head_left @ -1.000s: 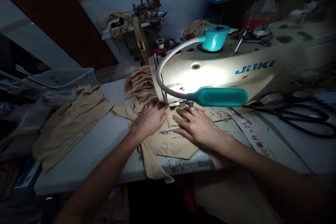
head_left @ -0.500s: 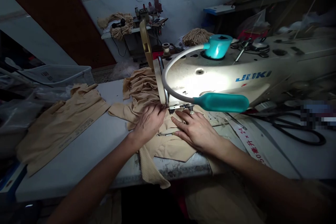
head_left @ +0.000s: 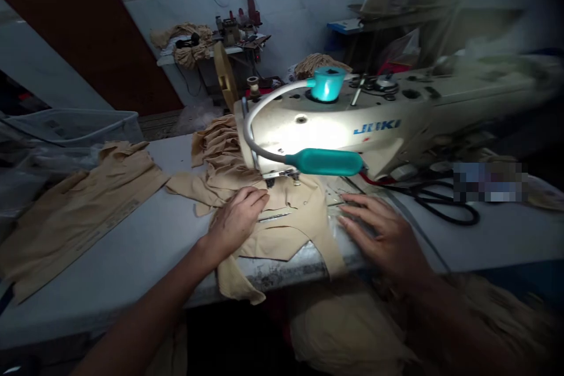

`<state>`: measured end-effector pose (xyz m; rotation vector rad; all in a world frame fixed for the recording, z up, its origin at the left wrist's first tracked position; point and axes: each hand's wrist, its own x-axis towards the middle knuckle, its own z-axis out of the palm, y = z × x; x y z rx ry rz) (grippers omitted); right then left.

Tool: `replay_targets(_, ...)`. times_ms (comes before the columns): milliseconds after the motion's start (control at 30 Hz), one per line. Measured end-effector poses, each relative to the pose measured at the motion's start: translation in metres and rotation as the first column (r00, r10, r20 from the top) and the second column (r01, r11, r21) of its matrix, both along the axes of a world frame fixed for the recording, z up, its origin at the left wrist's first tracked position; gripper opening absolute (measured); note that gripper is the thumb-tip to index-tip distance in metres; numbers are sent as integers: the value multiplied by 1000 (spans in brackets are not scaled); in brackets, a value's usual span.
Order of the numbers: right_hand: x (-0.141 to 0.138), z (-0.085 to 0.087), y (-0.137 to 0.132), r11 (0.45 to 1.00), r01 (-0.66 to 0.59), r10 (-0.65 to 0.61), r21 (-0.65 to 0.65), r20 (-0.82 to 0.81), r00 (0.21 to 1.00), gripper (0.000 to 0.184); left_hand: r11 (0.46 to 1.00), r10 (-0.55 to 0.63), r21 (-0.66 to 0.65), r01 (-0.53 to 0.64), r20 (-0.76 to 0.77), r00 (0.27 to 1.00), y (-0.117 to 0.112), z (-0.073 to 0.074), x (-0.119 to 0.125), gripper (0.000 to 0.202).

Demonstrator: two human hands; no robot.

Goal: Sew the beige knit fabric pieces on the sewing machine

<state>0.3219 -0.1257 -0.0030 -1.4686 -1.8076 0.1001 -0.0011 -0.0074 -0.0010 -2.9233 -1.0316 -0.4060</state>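
Observation:
Beige fabric pieces (head_left: 268, 241) lie under the needle area of a white JUKI sewing machine (head_left: 326, 123). On the fabric, just left of the presser foot (head_left: 270, 182), my left hand (head_left: 240, 217) is closed on the cloth, its fingers bent and together, the thumb mostly hidden. A thin grey sliver (head_left: 275, 217) shows across the cloth beside it; whether it is a tool or a gap, I cannot tell. My right hand (head_left: 383, 226) is off the fabric, fingers apart and nothing in them, over the table just right of the cloth.
A teal lamp (head_left: 324, 161) on a bent white neck lights the machine. More beige fabric (head_left: 79, 205) lies at the left of the table, near a clear plastic bin (head_left: 83, 123). A black cable (head_left: 449, 202) loops at the right. Behind stands another machine (head_left: 231, 29).
My right hand has left the fabric and moved right, its fingers now apart. My left hand stays on the cloth by the presser foot. The whole view has shifted, with the machine further left.

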Motion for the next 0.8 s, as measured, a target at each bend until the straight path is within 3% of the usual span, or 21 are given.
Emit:
replay_targets(167, 93, 10, -21, 970, 229, -240, 80, 180, 954, 26, 1000, -26, 18, 25, 40, 999, 9, -11, -3, 50)
replay_targets(267, 126, 22, -20, 946, 315, -325, 80, 267, 907, 38, 999, -47, 27, 47, 17, 999, 14, -17, -5, 52)
replay_targets(367, 135, 21, -13, 949, 316, -293, 5, 391, 873, 52, 997, -59, 45, 58, 35, 998, 18, -22, -8, 51)
replay_targets(533, 131, -2, -7, 950, 305, -246, -63, 447, 860, 54, 996, -72, 53, 70, 36, 997, 19, -22, -8, 50)
replay_targets(733, 147, -8, -11, 965, 262, -245, 16, 417, 875, 50, 1000, -9, 29, 10, -53, 999, 2, -4, -1, 47)
replay_targets(800, 158, -8, -8, 966, 246, -256, 75, 373, 892, 58, 1000, 8, 15, -7, -67, 998, -1, 0, 1, 48)
